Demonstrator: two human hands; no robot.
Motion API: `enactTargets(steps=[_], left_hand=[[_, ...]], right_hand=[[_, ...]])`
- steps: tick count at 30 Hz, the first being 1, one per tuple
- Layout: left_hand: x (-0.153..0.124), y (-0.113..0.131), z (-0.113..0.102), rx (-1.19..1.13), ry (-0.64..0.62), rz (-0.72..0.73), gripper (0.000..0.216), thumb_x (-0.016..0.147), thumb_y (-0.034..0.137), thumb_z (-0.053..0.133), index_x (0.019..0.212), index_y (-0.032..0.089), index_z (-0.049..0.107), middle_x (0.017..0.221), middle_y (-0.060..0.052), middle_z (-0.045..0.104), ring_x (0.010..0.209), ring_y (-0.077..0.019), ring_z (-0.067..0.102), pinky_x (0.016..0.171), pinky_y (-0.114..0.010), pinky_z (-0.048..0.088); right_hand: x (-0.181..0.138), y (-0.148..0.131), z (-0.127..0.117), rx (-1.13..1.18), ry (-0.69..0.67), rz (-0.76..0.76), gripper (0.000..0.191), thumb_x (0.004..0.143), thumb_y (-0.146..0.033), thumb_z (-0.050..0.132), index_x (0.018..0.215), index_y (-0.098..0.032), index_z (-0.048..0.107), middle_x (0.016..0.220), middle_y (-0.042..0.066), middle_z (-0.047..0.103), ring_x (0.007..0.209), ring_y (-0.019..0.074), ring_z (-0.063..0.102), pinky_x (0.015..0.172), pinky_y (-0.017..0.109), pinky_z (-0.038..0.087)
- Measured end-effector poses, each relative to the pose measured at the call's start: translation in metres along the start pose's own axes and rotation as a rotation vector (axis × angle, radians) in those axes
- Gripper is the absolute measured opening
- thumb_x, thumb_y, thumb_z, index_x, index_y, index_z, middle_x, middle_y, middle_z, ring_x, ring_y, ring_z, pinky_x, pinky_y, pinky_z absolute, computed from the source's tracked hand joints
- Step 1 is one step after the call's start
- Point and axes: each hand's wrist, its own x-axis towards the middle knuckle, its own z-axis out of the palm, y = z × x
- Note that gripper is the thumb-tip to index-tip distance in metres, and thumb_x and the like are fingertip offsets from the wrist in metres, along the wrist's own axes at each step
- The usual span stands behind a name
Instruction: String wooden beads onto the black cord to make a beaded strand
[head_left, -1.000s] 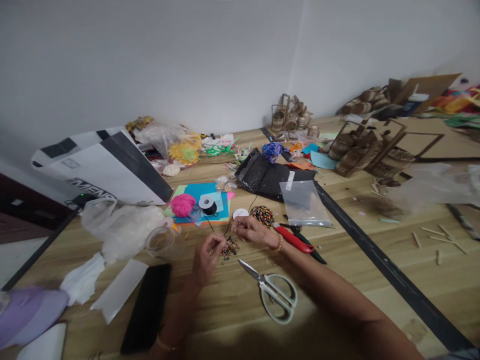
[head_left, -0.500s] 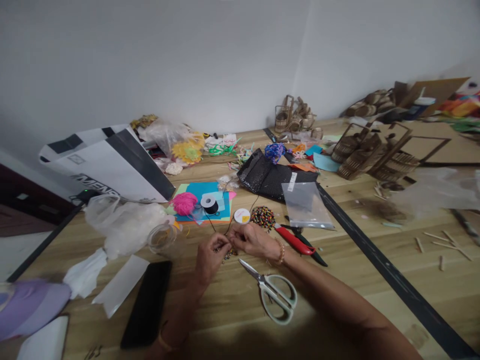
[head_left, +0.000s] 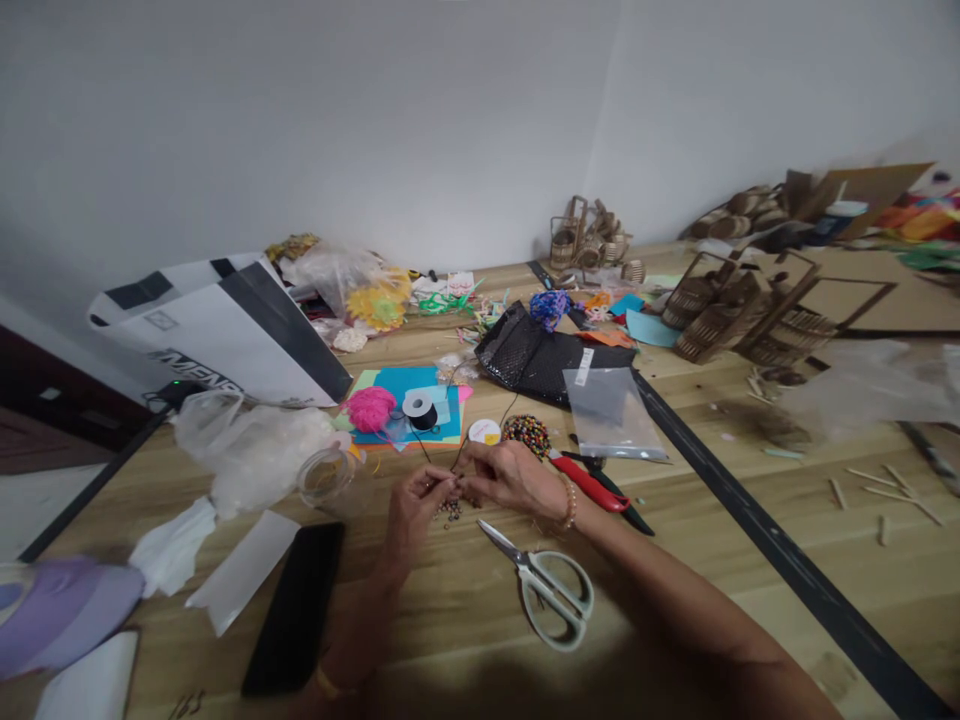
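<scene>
My left hand [head_left: 411, 508] and my right hand [head_left: 510, 475] meet fingertip to fingertip above the table. Both are closed in a pinch on a thin black cord [head_left: 426, 452], which runs down to them from a black spool [head_left: 420, 410]. Whether a bead is between the fingertips is too small to tell. Small loose beads [head_left: 450, 512] lie right under the fingers. Just beyond my right hand are a round white-labelled reel [head_left: 484, 432] and a heap of multicoloured beads [head_left: 526, 435]. Scissors with pale handles [head_left: 555, 600] lie below my right wrist, blades partly apart.
Red-handled cutters [head_left: 592, 484] lie right of the beads, near a clear pouch [head_left: 611, 410] and a black padded envelope [head_left: 532, 350]. Pink yarn [head_left: 371, 408] sits on coloured paper. A black phone [head_left: 294, 610] lies at left. Small woven baskets [head_left: 694, 300] stand at right.
My left fingers have straightened slightly and my right hand has turned a little, both staying together over the loose beads. More of those beads now show. The view has shifted slightly.
</scene>
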Motion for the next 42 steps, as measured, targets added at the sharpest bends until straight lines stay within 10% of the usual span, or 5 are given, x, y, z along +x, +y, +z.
enactTargets(steps=[12, 21, 25, 42], left_hand=[[0.003, 0.001, -0.004, -0.110, -0.118, -0.104, 0.014, 0.060, 0.026, 0.078, 0.064, 0.016, 0.067, 0.060, -0.002, 0.071, 0.057, -0.0172, 0.067, 0.060, -0.029, 0.055], [0.002, 0.001, -0.003, -0.081, -0.062, -0.112, 0.014, 0.061, 0.026, 0.076, 0.063, 0.015, 0.068, 0.058, -0.002, 0.070, 0.056, -0.0165, 0.066, 0.058, -0.028, 0.054], [0.002, 0.003, -0.002, -0.062, -0.041, -0.120, 0.013, 0.059, 0.025, 0.076, 0.062, 0.015, 0.068, 0.056, -0.001, 0.069, 0.055, -0.0147, 0.064, 0.058, -0.025, 0.052], [0.004, -0.003, -0.005, -0.116, -0.123, -0.155, 0.013, 0.059, 0.024, 0.077, 0.064, 0.015, 0.068, 0.058, -0.001, 0.070, 0.056, -0.0134, 0.064, 0.059, -0.023, 0.050]], right_hand=[[0.005, 0.014, -0.005, 0.050, -0.007, -0.033, 0.013, 0.085, -0.014, 0.051, 0.076, -0.015, 0.061, 0.059, -0.003, 0.050, 0.052, 0.0086, 0.039, 0.055, 0.020, 0.028], [0.003, 0.011, -0.002, 0.142, 0.082, 0.024, 0.029, 0.074, -0.007, 0.058, 0.102, -0.015, 0.062, 0.080, 0.002, 0.064, 0.053, 0.0078, 0.050, 0.055, 0.018, 0.038], [0.003, 0.005, 0.003, 0.235, -0.032, 0.059, 0.024, 0.077, -0.011, 0.060, 0.100, -0.014, 0.065, 0.055, -0.004, 0.056, 0.046, 0.0075, 0.051, 0.050, 0.016, 0.037], [0.005, 0.021, 0.018, 0.321, -0.043, 0.031, 0.010, 0.083, -0.015, 0.059, 0.084, -0.013, 0.069, 0.071, 0.000, 0.064, 0.062, 0.0090, 0.053, 0.058, 0.017, 0.039]])
